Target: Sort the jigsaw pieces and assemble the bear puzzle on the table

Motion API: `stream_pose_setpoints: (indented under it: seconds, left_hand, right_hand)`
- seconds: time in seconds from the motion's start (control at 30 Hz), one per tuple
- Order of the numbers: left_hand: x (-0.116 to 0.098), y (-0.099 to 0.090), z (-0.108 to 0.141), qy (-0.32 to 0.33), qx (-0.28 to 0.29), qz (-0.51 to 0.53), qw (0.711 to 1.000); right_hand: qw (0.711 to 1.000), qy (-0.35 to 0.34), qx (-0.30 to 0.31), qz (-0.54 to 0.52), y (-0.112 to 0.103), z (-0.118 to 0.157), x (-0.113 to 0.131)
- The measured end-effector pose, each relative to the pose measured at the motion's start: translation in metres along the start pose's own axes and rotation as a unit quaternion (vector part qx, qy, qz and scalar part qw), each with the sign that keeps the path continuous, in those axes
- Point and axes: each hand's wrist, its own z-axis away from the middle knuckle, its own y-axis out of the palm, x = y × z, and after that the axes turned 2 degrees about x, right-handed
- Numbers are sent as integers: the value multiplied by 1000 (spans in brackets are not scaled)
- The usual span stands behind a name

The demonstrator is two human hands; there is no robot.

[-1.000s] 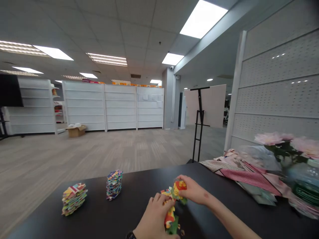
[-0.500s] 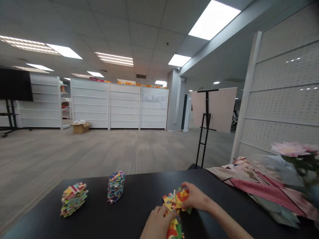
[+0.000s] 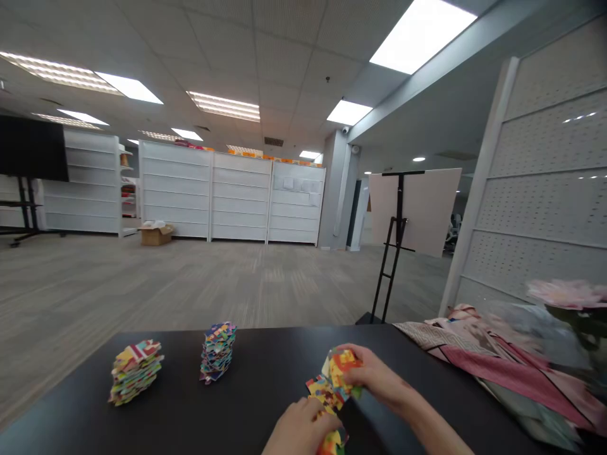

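Colourful puzzle-like pieces [image 3: 323,390], mostly yellow and red, lie in a loose pile on the black table [image 3: 256,392]. My right hand [image 3: 374,378] grips several pieces [image 3: 342,368] between thumb and fingers, tilted up at the pile's far side. My left hand [image 3: 303,427] rests with curled fingers on the near part of the pile, closed over yellow pieces. To the left stand two stacks of similar pieces: a yellow-green one [image 3: 135,371] that leans, and a blue-purple one [image 3: 217,352].
Pink and patterned cloth [image 3: 502,354] lies at the table's right side beside pink flowers [image 3: 569,294]. Beyond the table are an easel with a board [image 3: 427,208], white shelves [image 3: 175,189], a cardboard box [image 3: 156,236] and a screen on a stand [image 3: 32,148].
My right hand has lifted and tilted its pieces up from the pile. My left hand has shifted slightly down and stays on the near pieces. The view has tilted a little.
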Motion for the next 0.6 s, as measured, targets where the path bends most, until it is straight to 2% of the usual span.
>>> stream_pose_setpoints:
  seconds: [0.1, 0.2, 0.37, 0.5, 0.6]
  left_hand:
    - [4, 3, 2, 42, -23, -12, 999]
    - [6, 4, 5, 69, -29, -23, 997]
    - [-2, -9, 6, 80, 7, -5, 997]
    - [-8, -21, 7, 88, 42, 6, 995]
    - [-10, -22, 7, 118, 43, 8, 992]
  right_hand:
    - [997, -6, 24, 77, 24, -4, 9]
    - [992, 5, 24, 126, 36, -9, 12]
    - [992, 17, 62, 112, 38, -12, 13]
    - [996, 18, 44, 82, 38, -12, 10]
    - [998, 36, 37, 42, 34, -12, 4]
